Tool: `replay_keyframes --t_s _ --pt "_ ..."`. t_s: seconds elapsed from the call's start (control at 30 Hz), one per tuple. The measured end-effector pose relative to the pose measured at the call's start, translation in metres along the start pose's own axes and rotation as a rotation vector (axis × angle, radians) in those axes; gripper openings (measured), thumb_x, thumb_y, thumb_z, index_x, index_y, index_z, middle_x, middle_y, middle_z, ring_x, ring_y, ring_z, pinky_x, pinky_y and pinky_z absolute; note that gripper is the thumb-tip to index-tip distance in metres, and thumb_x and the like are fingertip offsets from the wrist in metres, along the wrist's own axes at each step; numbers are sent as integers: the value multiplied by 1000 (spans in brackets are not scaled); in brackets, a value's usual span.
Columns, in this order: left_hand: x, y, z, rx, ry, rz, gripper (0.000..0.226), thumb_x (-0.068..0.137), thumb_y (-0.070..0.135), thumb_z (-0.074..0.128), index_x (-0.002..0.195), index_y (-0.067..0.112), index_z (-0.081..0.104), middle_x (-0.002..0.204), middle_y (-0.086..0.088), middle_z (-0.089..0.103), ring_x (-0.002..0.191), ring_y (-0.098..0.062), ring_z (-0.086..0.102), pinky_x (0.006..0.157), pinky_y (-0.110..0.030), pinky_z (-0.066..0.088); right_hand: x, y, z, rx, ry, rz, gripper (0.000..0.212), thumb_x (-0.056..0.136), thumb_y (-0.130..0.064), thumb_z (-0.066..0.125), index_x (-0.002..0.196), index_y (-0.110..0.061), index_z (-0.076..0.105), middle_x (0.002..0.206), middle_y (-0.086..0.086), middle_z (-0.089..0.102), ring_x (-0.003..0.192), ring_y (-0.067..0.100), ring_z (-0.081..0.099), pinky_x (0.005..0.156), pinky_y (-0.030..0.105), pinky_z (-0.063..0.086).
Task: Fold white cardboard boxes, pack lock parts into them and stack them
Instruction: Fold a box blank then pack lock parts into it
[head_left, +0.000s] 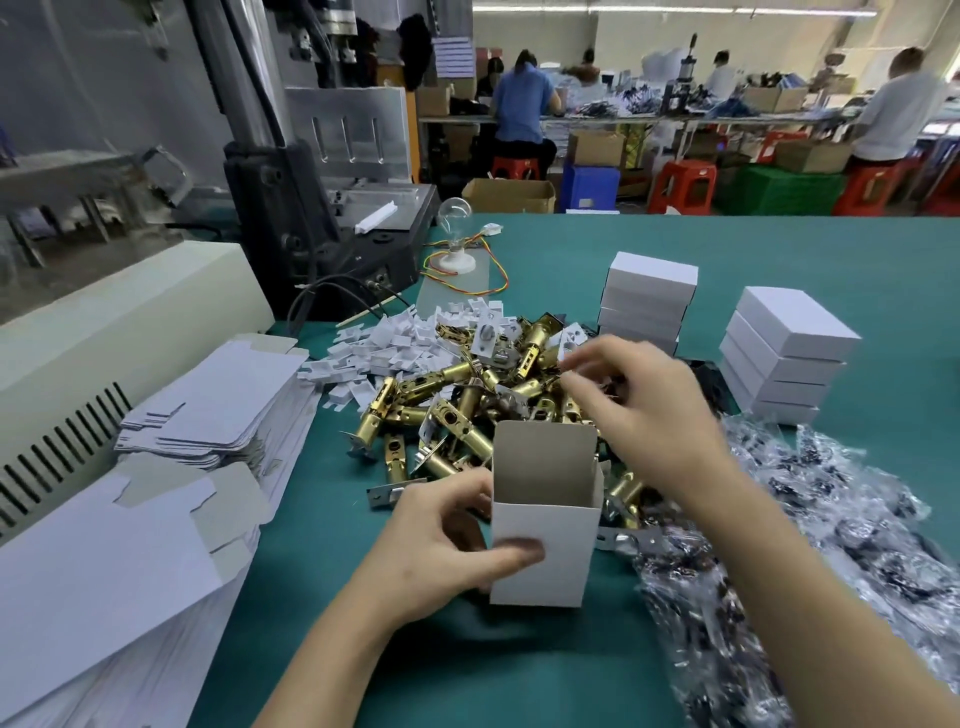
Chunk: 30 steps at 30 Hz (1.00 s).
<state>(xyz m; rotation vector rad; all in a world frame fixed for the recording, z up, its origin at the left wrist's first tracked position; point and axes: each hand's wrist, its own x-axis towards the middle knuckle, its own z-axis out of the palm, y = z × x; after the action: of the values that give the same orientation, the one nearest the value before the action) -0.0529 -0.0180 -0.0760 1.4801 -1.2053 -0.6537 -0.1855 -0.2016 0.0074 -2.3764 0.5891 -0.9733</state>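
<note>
The left hand grips an upright, open-topped white box near the table's front edge, thumb pressed flat on the near wall and the fingers wrapped behind the left side. The box looks like thin card: light, and easy to crush, so a hold low on the walls near the folded bottom seems safest.

At 12 o'clock from the box lies a heap of brass lock latches. The right hand reaches over it with fingers pinched narrow; whether they close on a part is unclear, since the fingertips are blurred. The latches appear heavy, hard and smooth, best taken around the cylindrical barrel, not by the thin faceplate.

At 9 o'clock sit piles of flat box blanks. At 1 o'clock two stacks of closed boxes stand. Clear bags of small dark parts, probably slippery, spread at 3 o'clock.
</note>
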Motion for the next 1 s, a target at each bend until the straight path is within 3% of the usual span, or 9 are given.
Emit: replay_keyframes --t_s 0.2,0.37,0.47,0.6,0.73,0.8,0.93,1.0 --pt "-1 -5 1 42 -9 13 35 80 44 87 113 37 77 94 5 76 69 -36 67 59 -30 55 96 -11 18 -791 -449 -392 39 96 -14 61 128 -37 66 115 1 58 114 24 49 86 35 42" --pt "0 -7 1 12 -25 13 36 80 44 88 113 34 77 96 1 77 72 -37 66 62 -37 55 122 -18 33 -1069 -782 -536 41 96 -18 64 129 -43 66 123 -1 57 117 23 48 81 33 43" --pt "0 -7 1 7 -22 8 36 81 41 87 115 32 77 97 -1 77 71 -37 66 61 -39 55 129 -22 38 -1135 -874 -562 35 93 -29 72 126 -41 67 124 -2 58 119 23 50 84 35 47" --pt "0 -7 1 16 -30 0 36 81 41 86 115 33 77 99 1 77 75 -39 67 63 -43 57 135 -20 41 -1150 -917 -601 37 91 -35 75 127 -38 67 123 -3 59 120 23 54 86 36 49" --pt "0 -6 0 44 -23 7 30 82 42 85 110 37 77 92 8 76 61 -14 59 56 -23 48 143 -14 38 -1096 -942 -614 34 88 -38 78 119 -35 66 107 -7 48 117 21 52 78 34 44" --pt "0 -6 0 41 -18 10 27 82 41 85 108 38 77 89 9 76 59 -10 57 57 -19 46 148 -11 35 -1042 -928 -594 32 86 -38 80 115 -33 66 103 -8 45 109 21 55 76 35 47" --pt "1 -5 0 38 5 16 25 82 42 85 106 40 77 92 9 77 59 -8 59 58 -21 48 154 -5 22 -812 -713 -513 29 83 -40 82 105 -28 67 99 -7 57 87 16 54 59 27 35" --pt "1 -3 0 34 32 33 26 81 43 86 106 41 77 94 10 78 63 -4 63 59 -19 50 152 -1 11 -651 -554 -414 31 85 -40 80 108 -23 67 96 -7 60 89 18 59 65 31 44"
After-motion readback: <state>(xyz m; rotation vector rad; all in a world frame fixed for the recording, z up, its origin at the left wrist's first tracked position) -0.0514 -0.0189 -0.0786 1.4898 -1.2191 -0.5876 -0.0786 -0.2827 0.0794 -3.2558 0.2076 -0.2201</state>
